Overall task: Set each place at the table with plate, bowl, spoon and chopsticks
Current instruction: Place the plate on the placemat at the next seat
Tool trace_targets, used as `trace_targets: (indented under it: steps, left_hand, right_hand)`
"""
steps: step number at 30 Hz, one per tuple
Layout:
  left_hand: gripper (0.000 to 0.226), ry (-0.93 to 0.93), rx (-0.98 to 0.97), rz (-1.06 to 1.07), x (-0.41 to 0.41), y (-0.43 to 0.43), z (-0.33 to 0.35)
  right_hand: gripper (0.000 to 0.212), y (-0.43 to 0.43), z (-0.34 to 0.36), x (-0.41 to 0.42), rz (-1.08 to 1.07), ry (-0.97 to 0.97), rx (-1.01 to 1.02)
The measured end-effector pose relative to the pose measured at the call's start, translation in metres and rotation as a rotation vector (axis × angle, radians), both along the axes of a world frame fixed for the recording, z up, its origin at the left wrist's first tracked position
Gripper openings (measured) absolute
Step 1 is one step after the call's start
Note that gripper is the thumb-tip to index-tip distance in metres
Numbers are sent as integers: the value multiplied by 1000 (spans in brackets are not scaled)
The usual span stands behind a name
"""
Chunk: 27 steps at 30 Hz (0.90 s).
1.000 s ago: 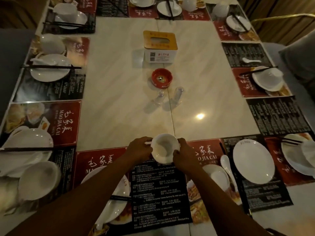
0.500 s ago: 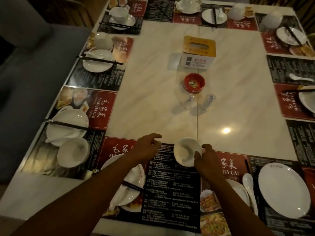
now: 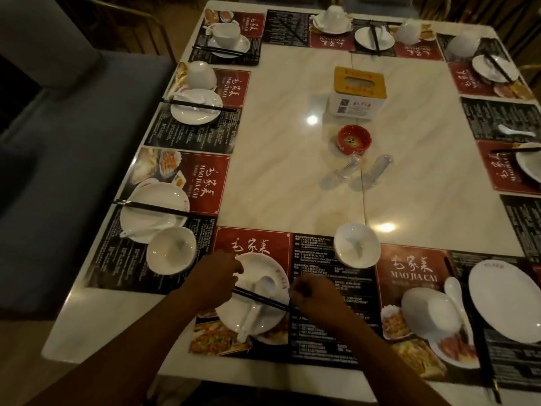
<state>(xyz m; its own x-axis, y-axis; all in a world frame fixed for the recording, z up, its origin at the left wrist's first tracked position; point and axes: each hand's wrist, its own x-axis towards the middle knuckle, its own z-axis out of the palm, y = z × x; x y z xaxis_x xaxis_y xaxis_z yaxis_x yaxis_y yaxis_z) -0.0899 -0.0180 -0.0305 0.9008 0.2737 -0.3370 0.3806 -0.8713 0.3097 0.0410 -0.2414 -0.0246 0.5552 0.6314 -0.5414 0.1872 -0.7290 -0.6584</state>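
Observation:
In front of me lies a white plate on a red and black menu mat, with a white spoon in it and black chopsticks across it. My left hand rests on the plate's left rim, over the chopsticks' left end, fingers loosely bent. At the plate's right rim my right hand has its fingers curled at the chopsticks' right end. A white bowl stands free just beyond, to the right.
The place to the right has a bowl, spoon and plate. The left place holds a plate and bowl. A tissue box, red dish and two clear shakers stand mid-table.
Both hands let go of the bowl, which stays on the table, and drew back and left to the plate with the chopsticks. My view swung left.

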Motion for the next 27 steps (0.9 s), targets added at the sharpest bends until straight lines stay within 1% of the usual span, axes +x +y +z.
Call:
trace_targets:
  steps: [2, 4, 7, 10, 13, 16, 19, 22, 23, 26, 27]
  left_hand:
    - [30, 28, 55, -132, -4, 3, -4]
    - [31, 54, 90, -264, -5, 3, -11]
    - [32, 64, 136, -396, -5, 4, -21]
    - [32, 62, 132, -433, -7, 3, -28]
    - [29, 46, 81, -397, -8, 5, -34]
    - [24, 19, -65, -324, -8, 8, -38]
    - [18, -17, -247, -179, -6, 13, -35]
    - [14, -90, -395, -17, -7, 20, -26]
    - [14, -111, -417, 32, -8, 23, -22]
    - [15, -149, -463, 164, -12, 37, -10]
    - [14, -151, -456, 197, -13, 41, -6]
  right_hand:
    - [6, 0, -7, -28, -106, 105, 3]
    - [7, -2, -13, -50, -231, 164, 14]
    - [7, -7, -16, -66, -350, 125, 22]
    - [8, -12, -12, -79, -434, 89, -21]
    - [9, -12, -9, -93, -472, 83, -55]
    - [9, -4, -9, -109, -447, 95, -61]
    - [13, 14, -13, -123, -391, 80, -63]
    - [7, 37, -10, -137, -372, 68, -14]
    - [11, 46, -11, -139, -349, 14, 3]
    - [30, 72, -14, -135, -205, -226, -23]
    - [35, 80, -15, -131, -171, -262, -35]
